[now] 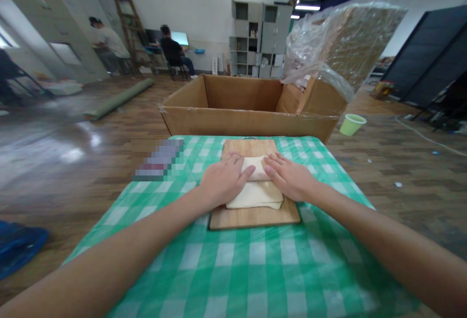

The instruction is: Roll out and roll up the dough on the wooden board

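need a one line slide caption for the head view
Both hands, left hand and right hand, press flat on folded dough on a wooden board.

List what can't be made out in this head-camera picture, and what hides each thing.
- Head view: the cream dough slab is partly covered by the left hand and right hand.
- Inside of the cardboard box: hidden by its front wall.
- Thing left of the wooden board: pixelated patch.
- Contents of the plastic-wrapped bundle: blurred by wrap.

No text, label, brand or number can be read anywhere in this view
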`<state>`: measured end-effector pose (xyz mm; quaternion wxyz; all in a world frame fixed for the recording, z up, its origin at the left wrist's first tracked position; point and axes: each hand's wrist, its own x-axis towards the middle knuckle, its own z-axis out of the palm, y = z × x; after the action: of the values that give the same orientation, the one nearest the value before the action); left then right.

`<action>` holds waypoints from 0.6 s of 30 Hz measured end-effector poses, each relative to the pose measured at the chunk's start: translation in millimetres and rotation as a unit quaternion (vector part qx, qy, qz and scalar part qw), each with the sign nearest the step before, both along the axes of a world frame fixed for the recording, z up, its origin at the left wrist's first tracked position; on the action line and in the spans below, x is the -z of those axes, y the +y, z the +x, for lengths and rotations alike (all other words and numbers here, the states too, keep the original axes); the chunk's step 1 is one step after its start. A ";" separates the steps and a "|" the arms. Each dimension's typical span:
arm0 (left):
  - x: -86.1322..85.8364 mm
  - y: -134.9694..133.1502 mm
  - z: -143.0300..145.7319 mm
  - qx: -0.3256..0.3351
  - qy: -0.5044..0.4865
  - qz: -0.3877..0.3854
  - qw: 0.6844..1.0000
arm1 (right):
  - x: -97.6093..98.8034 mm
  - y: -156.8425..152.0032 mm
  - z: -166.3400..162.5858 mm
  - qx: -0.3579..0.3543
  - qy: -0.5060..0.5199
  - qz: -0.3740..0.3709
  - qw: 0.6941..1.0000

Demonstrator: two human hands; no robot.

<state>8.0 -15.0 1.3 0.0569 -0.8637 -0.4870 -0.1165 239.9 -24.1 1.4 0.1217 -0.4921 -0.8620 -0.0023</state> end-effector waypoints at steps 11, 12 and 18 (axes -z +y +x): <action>8.8 -53.2 -13.5 0.059 0.002 0.066 0.996 | 6.8 -64.2 1.6 -0.008 -0.041 0.050 0.998; 8.9 -63.0 -15.7 0.066 0.006 0.070 0.995 | 7.2 -75.4 2.0 -0.012 -0.048 0.058 0.997; 7.9 -100.6 -25.3 0.086 0.023 0.087 0.992 | 10.5 -115.5 3.5 -0.034 -0.064 0.089 0.993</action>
<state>-17.3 -115.6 -6.6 0.1325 -0.8966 -0.3975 -0.1434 243.4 -139.6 -9.2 0.1101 -0.4484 -0.8806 -0.1065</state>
